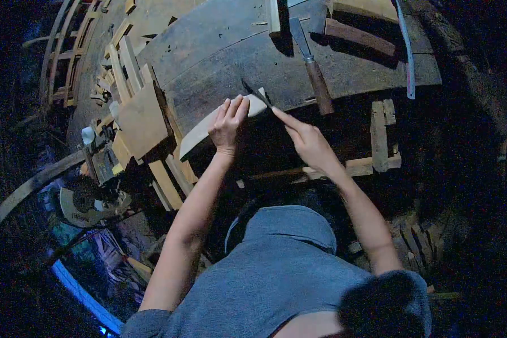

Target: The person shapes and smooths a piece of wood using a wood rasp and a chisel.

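A pale, slightly curved wooden piece (200,133) lies at the near edge of the workbench (208,62), slanting up to the right. My left hand (228,124) grips it from above, fingers laid together over its top. In my right hand (310,143) is a dark narrow-bladed tool (257,94), its blade crossing the wooden piece close to its right end. The tool's handle is hidden inside my closed fingers. Further right, a wide flat blade with a wooden handle (319,87) lies on the bench, its handle reaching past the near edge.
Wooden blocks (360,39) sit at the back right beside a metal ruler (407,53). On the left stand a square board (142,121) and several offcuts. A power saw (84,205) is lower left. A wooden frame (379,138) stands below the bench at right.
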`<control>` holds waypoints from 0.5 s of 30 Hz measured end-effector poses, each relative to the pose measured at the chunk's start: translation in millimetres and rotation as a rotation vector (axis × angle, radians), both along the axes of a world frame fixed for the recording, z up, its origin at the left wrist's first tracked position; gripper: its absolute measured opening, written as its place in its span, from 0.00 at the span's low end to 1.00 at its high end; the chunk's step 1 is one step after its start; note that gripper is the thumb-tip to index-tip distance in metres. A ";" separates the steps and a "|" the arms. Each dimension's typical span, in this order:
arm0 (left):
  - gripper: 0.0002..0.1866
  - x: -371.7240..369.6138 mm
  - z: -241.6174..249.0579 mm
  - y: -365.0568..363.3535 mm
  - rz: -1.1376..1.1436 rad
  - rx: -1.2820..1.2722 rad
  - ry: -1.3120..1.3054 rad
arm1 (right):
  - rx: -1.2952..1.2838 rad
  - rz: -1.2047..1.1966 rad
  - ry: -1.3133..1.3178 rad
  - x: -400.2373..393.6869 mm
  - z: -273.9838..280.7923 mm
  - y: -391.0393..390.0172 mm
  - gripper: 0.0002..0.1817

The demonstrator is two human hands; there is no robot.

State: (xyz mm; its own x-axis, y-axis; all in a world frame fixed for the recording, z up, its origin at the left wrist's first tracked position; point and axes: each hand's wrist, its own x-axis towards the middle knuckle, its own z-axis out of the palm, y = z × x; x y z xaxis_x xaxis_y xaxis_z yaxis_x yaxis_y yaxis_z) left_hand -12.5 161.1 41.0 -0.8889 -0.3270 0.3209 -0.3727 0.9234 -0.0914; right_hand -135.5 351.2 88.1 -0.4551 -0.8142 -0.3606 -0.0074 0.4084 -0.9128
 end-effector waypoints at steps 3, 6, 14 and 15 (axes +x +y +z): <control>0.12 -0.7 6.0 2.3 -0.001 0.022 0.010 | -0.031 -0.045 0.061 -6.2 -22.0 -21.5 0.22; 0.11 -4.1 2.1 -2.6 -0.014 0.032 0.039 | -0.059 -0.066 0.112 -2.8 -8.7 -5.8 0.21; 0.10 -3.7 1.7 1.7 0.001 -0.021 0.073 | -0.035 -0.050 0.148 -9.9 -28.8 -24.9 0.21; 0.10 -5.7 1.4 0.3 -0.005 -0.026 0.078 | -0.040 -0.055 0.153 -9.5 -22.2 -19.1 0.21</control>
State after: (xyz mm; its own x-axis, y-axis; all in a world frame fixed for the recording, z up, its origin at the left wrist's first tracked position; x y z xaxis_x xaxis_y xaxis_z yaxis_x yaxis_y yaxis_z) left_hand -18.2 161.4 42.4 -0.8623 -0.3135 0.3977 -0.3753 0.9229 -0.0861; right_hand -145.0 332.1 65.9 -0.5468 -0.7986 -0.2517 -0.1257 0.3755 -0.9183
